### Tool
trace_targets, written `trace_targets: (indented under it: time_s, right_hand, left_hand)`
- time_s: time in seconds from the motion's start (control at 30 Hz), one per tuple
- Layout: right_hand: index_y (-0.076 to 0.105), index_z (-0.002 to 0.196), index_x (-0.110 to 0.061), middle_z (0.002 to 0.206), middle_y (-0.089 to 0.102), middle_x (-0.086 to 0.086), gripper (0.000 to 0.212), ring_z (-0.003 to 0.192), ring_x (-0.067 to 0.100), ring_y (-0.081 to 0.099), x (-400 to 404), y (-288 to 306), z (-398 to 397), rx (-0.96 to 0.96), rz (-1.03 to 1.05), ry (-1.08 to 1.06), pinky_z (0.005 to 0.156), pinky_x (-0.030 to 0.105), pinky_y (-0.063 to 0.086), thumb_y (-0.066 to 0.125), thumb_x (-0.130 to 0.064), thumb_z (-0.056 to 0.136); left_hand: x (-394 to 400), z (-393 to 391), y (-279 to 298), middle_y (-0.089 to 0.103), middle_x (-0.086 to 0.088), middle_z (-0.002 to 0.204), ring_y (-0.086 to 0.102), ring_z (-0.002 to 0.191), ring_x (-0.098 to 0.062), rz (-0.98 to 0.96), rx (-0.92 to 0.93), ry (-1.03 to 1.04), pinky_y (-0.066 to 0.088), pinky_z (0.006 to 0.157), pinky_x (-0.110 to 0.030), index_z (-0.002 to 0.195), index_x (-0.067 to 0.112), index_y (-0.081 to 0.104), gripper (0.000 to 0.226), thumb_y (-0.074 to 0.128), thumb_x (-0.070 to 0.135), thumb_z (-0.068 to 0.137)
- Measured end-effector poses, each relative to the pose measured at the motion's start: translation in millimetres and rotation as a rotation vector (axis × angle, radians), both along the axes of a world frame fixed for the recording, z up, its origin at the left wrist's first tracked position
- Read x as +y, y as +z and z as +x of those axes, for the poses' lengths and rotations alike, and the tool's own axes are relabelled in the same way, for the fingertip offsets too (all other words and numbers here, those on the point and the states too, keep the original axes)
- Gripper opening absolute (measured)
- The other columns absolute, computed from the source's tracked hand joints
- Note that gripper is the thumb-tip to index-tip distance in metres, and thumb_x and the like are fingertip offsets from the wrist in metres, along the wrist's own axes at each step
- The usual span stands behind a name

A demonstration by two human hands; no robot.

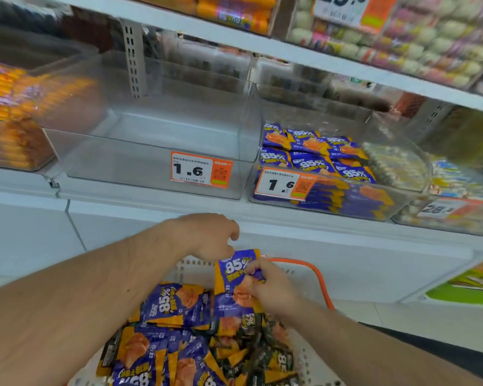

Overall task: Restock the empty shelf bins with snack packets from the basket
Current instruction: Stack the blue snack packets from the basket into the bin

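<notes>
A white plastic basket [191,267] with an orange handle [315,277] sits low in the middle, full of purple-and-orange snack packets [165,305] marked 85%. My right hand [271,288] grips one upright packet [234,270] lifted above the pile. My left hand [209,235] hovers just above and left of that packet, its fingers loosely curled with nothing in them. On the shelf above stands an empty clear bin [162,140] with a 1.6 price tag. Beside it on the right, a second clear bin [326,160] holds the same purple packets.
A bin of orange packets [14,115] stands at the far left. Bins of pale wrapped sweets [399,165] fill the right end and the upper shelf [290,48]. A white chest counter [346,252] runs below the shelf, behind the basket.
</notes>
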State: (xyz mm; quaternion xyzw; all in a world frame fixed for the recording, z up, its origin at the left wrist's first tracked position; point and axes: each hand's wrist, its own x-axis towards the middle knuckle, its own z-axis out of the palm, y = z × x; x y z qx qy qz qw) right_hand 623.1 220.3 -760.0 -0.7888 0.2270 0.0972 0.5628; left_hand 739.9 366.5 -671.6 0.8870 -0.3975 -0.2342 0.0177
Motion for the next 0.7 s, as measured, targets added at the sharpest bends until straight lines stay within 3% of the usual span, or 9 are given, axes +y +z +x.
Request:
trace_targets:
  time_s: [0.07, 0.17, 0.23, 0.3, 0.4, 0.47, 0.57, 0.63, 0.7]
  right_hand:
    - [0.050, 0.094, -0.011, 0.075, 0.049, -0.001, 0.020, 0.045, -0.003, 0.044, -9.4, 29.1, -3.5, -0.119, -0.057, 0.050, 0.046, 0.009, 0.037, 0.054, 0.008, 0.091]
    - [0.056, 0.087, -0.022, 0.084, 0.060, 0.000, 0.025, 0.062, 0.006, 0.053, -17.9, 59.8, -6.2, -0.219, -0.140, 0.030, 0.058, 0.022, 0.044, 0.064, 0.002, 0.084]
    - [0.055, 0.088, -0.020, 0.089, 0.064, 0.008, 0.033, 0.069, 0.019, 0.056, -22.7, 77.4, -7.3, -0.286, -0.078, 0.012, 0.063, 0.033, 0.045, 0.060, 0.012, 0.082]
    - [0.054, 0.090, -0.014, 0.085, 0.065, 0.006, 0.036, 0.064, 0.022, 0.058, -25.2, 100.6, -8.4, -0.375, -0.014, -0.010, 0.061, 0.035, 0.047, 0.055, 0.021, 0.082]
    - [0.061, 0.089, -0.022, 0.081, 0.065, 0.012, 0.034, 0.062, 0.036, 0.061, -25.9, 132.9, -4.1, -0.504, -0.113, -0.064, 0.063, 0.048, 0.056, 0.062, 0.012, 0.083]
    - [0.065, 0.085, -0.026, 0.083, 0.061, 0.022, 0.032, 0.066, 0.038, 0.060, -31.0, 153.3, 5.8, -0.578, -0.185, -0.131, 0.069, 0.054, 0.056, 0.066, 0.006, 0.084]
    - [0.064, 0.083, -0.023, 0.088, 0.063, 0.020, 0.031, 0.075, 0.038, 0.066, -52.7, 181.7, 33.3, -0.691, -0.150, -0.349, 0.073, 0.054, 0.057, 0.061, 0.008, 0.086]
    - [0.060, 0.084, -0.018, 0.085, 0.065, 0.017, 0.023, 0.068, 0.034, 0.070, -71.1, 198.2, 57.8, -0.727, -0.080, -0.510, 0.063, 0.045, 0.059, 0.060, 0.005, 0.088]
    - [0.056, 0.084, -0.012, 0.079, 0.065, 0.019, 0.021, 0.056, 0.026, 0.068, -85.3, 205.4, 84.9, -0.727, 0.021, -0.608, 0.053, 0.033, 0.057, 0.064, 0.008, 0.085]
  left_hand:
    - [-1.2, -0.6, 8.1, 0.044, -0.005, 0.145, 0.048, 0.126, -0.025, -0.066, -0.030, 0.057, 0.043, 0.102, -0.038, 0.145, 0.022, 0.036, 0.055, 0.050, 0.042, 0.096]
    - [-2.1, -2.0, 20.5, 0.053, -0.005, 0.137, 0.056, 0.114, -0.020, -0.259, 0.096, 0.190, 0.047, 0.095, -0.034, 0.141, 0.020, 0.039, 0.057, 0.061, 0.039, 0.092]
    - [-3.8, -6.1, 30.9, 0.065, -0.005, 0.117, 0.063, 0.092, -0.018, -0.538, 0.328, 0.323, 0.052, 0.085, -0.037, 0.125, 0.021, 0.051, 0.040, 0.068, 0.022, 0.089]
    - [-7.3, -12.6, 44.4, 0.069, -0.009, 0.105, 0.067, 0.085, -0.020, -0.828, 0.552, 0.431, 0.056, 0.079, -0.042, 0.109, 0.021, 0.056, 0.031, 0.064, 0.000, 0.088]
    - [-14.0, -16.2, 62.4, 0.071, -0.006, 0.095, 0.069, 0.078, -0.017, -1.115, 0.614, 0.539, 0.058, 0.068, -0.037, 0.102, 0.023, 0.055, 0.037, 0.060, -0.011, 0.087]
    - [-18.3, -14.4, 70.0, 0.071, -0.003, 0.093, 0.069, 0.076, -0.018, -1.256, 0.538, 0.600, 0.059, 0.070, -0.038, 0.106, 0.023, 0.053, 0.035, 0.060, -0.007, 0.088]
    - [-21.9, -3.9, 70.5, 0.063, 0.009, 0.101, 0.062, 0.074, -0.015, -1.344, 0.189, 0.603, 0.056, 0.071, -0.038, 0.123, 0.023, 0.051, 0.041, 0.063, 0.005, 0.088]
    - [-19.1, 0.8, 67.0, 0.059, 0.009, 0.106, 0.058, 0.082, -0.014, -1.299, -0.107, 0.501, 0.054, 0.076, -0.039, 0.129, 0.018, 0.052, 0.044, 0.063, 0.010, 0.087]
    - [-15.2, 7.7, 61.8, 0.062, -0.003, 0.116, 0.060, 0.100, -0.027, -1.129, -0.390, 0.386, 0.051, 0.088, -0.044, 0.130, 0.011, 0.056, 0.051, 0.059, 0.022, 0.080]
